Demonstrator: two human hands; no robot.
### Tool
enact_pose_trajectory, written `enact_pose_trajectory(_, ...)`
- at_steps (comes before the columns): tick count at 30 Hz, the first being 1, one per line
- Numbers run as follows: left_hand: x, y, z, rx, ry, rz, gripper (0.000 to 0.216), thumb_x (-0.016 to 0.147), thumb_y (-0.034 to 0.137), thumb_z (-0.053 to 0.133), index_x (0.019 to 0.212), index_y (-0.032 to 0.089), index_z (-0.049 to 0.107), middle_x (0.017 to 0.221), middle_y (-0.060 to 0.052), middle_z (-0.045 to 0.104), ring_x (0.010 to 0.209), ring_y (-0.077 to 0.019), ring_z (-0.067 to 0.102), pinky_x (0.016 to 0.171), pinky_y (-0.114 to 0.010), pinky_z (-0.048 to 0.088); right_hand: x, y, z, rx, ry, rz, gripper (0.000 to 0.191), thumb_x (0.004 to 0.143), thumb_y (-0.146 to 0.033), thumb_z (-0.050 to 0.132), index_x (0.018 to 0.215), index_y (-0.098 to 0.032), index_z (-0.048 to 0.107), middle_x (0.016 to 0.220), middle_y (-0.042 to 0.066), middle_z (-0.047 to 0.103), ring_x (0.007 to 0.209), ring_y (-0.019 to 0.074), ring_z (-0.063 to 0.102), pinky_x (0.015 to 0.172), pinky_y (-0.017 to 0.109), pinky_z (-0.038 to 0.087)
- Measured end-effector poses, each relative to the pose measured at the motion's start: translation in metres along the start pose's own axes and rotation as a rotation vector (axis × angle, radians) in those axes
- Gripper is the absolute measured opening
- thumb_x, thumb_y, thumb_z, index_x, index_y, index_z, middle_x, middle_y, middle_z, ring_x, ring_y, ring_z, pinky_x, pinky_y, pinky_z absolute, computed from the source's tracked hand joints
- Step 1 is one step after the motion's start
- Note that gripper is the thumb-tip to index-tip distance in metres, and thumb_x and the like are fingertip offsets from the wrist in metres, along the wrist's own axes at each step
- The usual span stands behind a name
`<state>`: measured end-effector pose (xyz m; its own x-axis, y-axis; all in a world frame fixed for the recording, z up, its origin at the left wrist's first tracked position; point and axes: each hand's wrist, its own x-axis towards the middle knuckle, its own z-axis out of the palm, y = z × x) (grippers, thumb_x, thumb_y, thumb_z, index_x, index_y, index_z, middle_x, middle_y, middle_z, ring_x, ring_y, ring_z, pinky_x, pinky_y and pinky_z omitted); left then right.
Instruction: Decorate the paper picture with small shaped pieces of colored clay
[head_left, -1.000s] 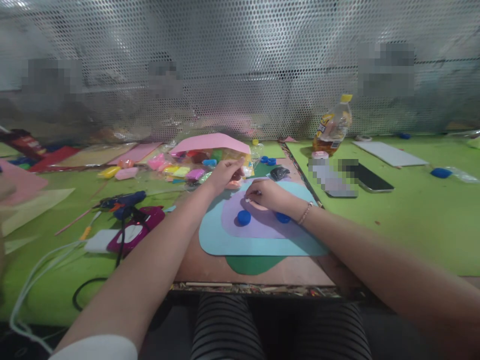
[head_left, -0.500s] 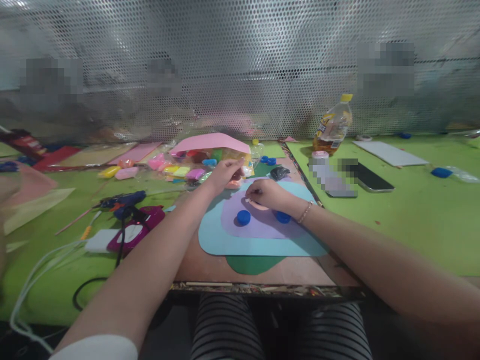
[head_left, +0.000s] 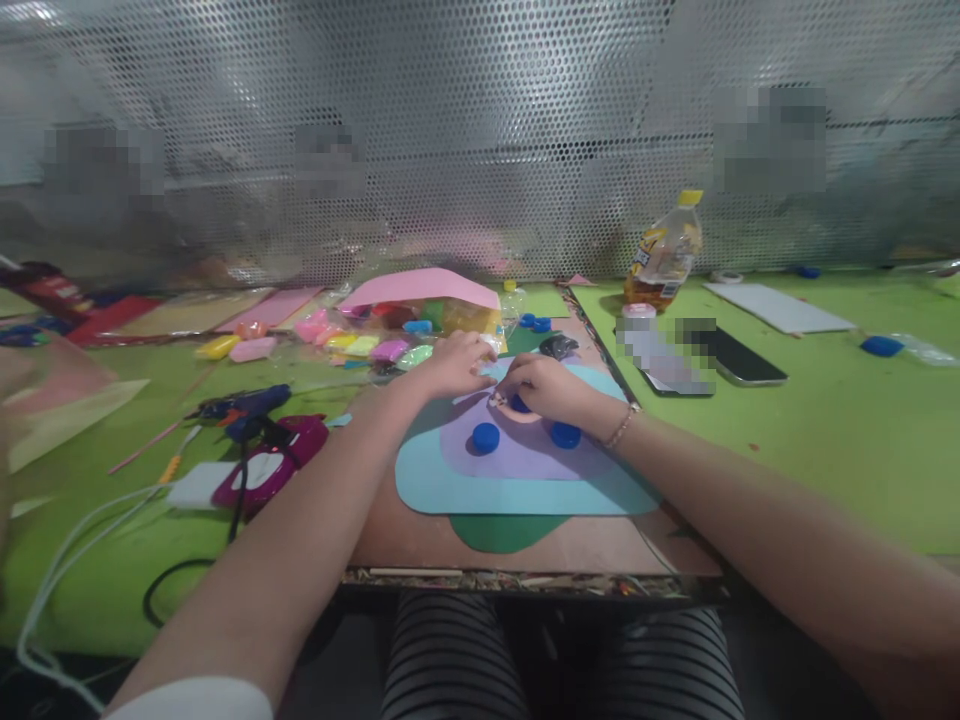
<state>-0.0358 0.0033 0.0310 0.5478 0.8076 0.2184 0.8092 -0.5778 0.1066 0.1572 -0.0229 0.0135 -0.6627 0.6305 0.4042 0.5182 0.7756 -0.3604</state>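
Note:
A light-blue paper sheet [head_left: 427, 480] lies before me with a lilac paper shape [head_left: 525, 455] on it. On the lilac paper are a blue bottle cap [head_left: 486, 438], a second blue cap [head_left: 565, 436] and a curved peach strip [head_left: 517, 415]. My right hand [head_left: 544, 388] is closed in a pinch at the strip's left end, by a small whitish bit; its fingers hide what they grip. Another blue cap shows partly under that hand. My left hand [head_left: 459, 364] hovers or rests just to the left, fingers apart and bent, holding nothing visible.
Colourful clay packets [head_left: 390, 350] lie behind my left hand. A glue gun [head_left: 247, 405], a magenta device [head_left: 281, 465] and cables are to the left. At right are a drink bottle [head_left: 667, 255], a phone [head_left: 742, 355] and a white board [head_left: 780, 307].
My left hand has come down and toward me from the clay packets, beside the right hand, its fingers spreading. The right hand has stayed almost in place, tilting slightly.

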Motion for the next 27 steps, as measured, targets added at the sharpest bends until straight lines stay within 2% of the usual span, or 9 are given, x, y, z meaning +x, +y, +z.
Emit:
enact_pose_trajectory(3, -0.002, 0.001, 0.000, 0.030, -0.057, -0.007, 0.033, 0.073, 0.042, 0.057, 0.102, 0.026, 0.062, 0.111, -0.005, 0.053, 0.107, -0.0263, 0.044, 0.089, -0.041, 0.034, 0.000, 0.001, 0.003, -0.002, -0.003, -0.013, 0.039, 0.064, 0.003, 0.044, 0.084, -0.013, 0.074, 0.085, 0.009, 0.064, 0.078, 0.0165, 0.058, 0.076, 0.026, 0.046)
enact_pose_trajectory(7, -0.003, 0.003, -0.005, 0.025, -0.111, -0.001, 0.030, 0.074, 0.038, 0.054, 0.101, 0.028, 0.063, 0.114, -0.003, 0.054, 0.109, -0.0259, 0.043, 0.088, -0.040, 0.033, 0.001, 0.001, 0.005, 0.008, -0.010, -0.022, 0.039, 0.066, 0.003, 0.044, 0.086, -0.013, 0.074, 0.087, 0.009, 0.064, 0.081, 0.0167, 0.058, 0.078, 0.026, 0.045)
enact_pose_trajectory(12, -0.003, 0.004, -0.008, -0.016, -0.108, 0.014, 0.030, 0.072, 0.040, 0.057, 0.098, 0.027, 0.064, 0.112, -0.003, 0.055, 0.108, -0.0257, 0.044, 0.089, -0.039, 0.034, 0.000, -0.003, 0.001, -0.034, -0.011, -0.015, 0.034, 0.071, 0.002, 0.045, 0.083, -0.012, 0.073, 0.086, 0.010, 0.064, 0.080, 0.0169, 0.057, 0.078, 0.027, 0.046)
enact_pose_trajectory(19, -0.003, 0.005, -0.010, -0.097, -0.111, 0.100, 0.016, 0.071, 0.033, 0.061, 0.083, 0.025, 0.068, 0.105, -0.003, 0.058, 0.106, -0.0229, 0.047, 0.090, -0.035, 0.036, -0.001, -0.006, 0.002, -0.117, -0.029, -0.040, 0.028, 0.074, 0.000, 0.048, 0.082, -0.012, 0.073, 0.086, 0.010, 0.064, 0.082, 0.0180, 0.057, 0.081, 0.028, 0.042)
enact_pose_trajectory(27, -0.003, 0.005, -0.006, -0.082, -0.105, 0.176, 0.016, 0.073, 0.033, 0.060, 0.084, 0.023, 0.067, 0.102, -0.004, 0.059, 0.102, -0.0211, 0.050, 0.087, -0.034, 0.039, -0.002, -0.014, 0.001, -0.234, -0.053, -0.075, 0.017, 0.083, -0.017, 0.053, 0.080, -0.012, 0.070, 0.081, 0.009, 0.061, 0.078, 0.0169, 0.055, 0.080, 0.028, 0.040)
